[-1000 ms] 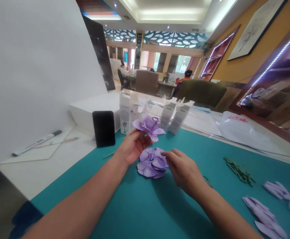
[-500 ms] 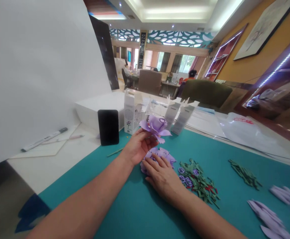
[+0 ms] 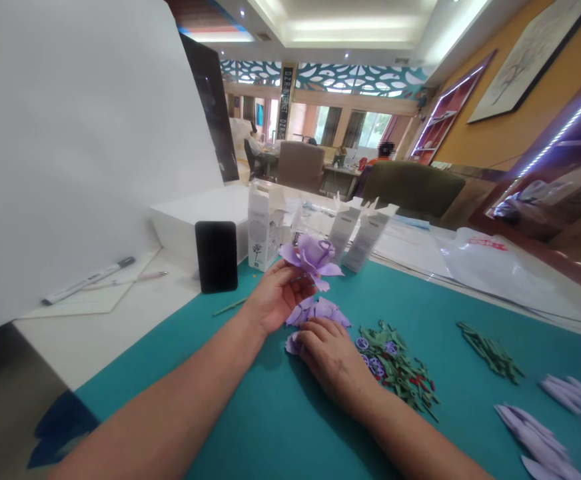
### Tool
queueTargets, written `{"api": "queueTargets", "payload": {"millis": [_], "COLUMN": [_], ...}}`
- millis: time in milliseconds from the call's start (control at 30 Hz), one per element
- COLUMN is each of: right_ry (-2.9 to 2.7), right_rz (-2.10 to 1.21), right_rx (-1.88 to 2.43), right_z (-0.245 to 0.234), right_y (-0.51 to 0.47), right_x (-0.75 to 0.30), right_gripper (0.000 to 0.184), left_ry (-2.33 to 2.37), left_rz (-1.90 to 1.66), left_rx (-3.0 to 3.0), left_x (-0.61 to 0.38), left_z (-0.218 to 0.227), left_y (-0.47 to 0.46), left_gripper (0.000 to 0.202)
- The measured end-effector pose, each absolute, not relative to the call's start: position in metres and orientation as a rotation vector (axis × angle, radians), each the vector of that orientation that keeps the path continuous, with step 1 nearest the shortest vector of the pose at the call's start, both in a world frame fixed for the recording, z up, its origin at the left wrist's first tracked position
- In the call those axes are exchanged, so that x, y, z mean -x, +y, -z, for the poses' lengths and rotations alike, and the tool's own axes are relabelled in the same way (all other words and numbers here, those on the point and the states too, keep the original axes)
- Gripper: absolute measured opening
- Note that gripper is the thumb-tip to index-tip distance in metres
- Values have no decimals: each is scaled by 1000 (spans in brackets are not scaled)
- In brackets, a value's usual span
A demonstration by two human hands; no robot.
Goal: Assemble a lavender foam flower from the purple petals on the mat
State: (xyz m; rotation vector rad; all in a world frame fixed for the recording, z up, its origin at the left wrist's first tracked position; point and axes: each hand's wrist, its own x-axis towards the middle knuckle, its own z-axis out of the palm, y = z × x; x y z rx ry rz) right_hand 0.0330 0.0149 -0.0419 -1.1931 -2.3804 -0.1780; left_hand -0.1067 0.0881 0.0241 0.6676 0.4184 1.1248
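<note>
My left hand (image 3: 275, 299) is closed around the base of a purple paper flower (image 3: 311, 257), held upright above the teal mat (image 3: 280, 427). My right hand (image 3: 331, 357) lies palm down on a pile of loose purple petals (image 3: 319, 310), its fingers curled onto them. Right of that hand lies a heap of small green and purple pieces (image 3: 395, 365).
A black phone (image 3: 216, 256) stands propped at the mat's back left, beside white cartons (image 3: 264, 232). A marker (image 3: 88, 280) and a pen lie on the white surface at left. Green stems (image 3: 490, 351) and long purple petals (image 3: 540, 443) lie at right. A person sits far behind.
My right hand has drawn back slightly toward me over the petal pile, fingers curling onto it. The left hand keeps the flower steady.
</note>
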Motion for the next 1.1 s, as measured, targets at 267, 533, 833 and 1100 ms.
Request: {"api": "queueTargets", "payload": {"millis": [267, 533, 833, 1100], "right_ry": [-2398, -2377, -2384, -2317], "right_rz": [110, 80, 71, -28], "right_rx": [1274, 1347, 1298, 1205], "right_z": [41, 45, 42, 37], "right_y": [15, 17, 15, 15], "right_x": [-35, -38, -38, -42], "right_gripper": [4, 18, 20, 13], "left_ry": [397, 407, 395, 396], "left_rz": [-1109, -1095, -1102, -1099], "left_rx": [-700, -695, -715, -716], "left_x": [106, 105, 104, 105], "left_z": [-23, -24, -22, -22], "left_y": [88, 87, 87, 88], "left_gripper": [10, 10, 10, 10]}}
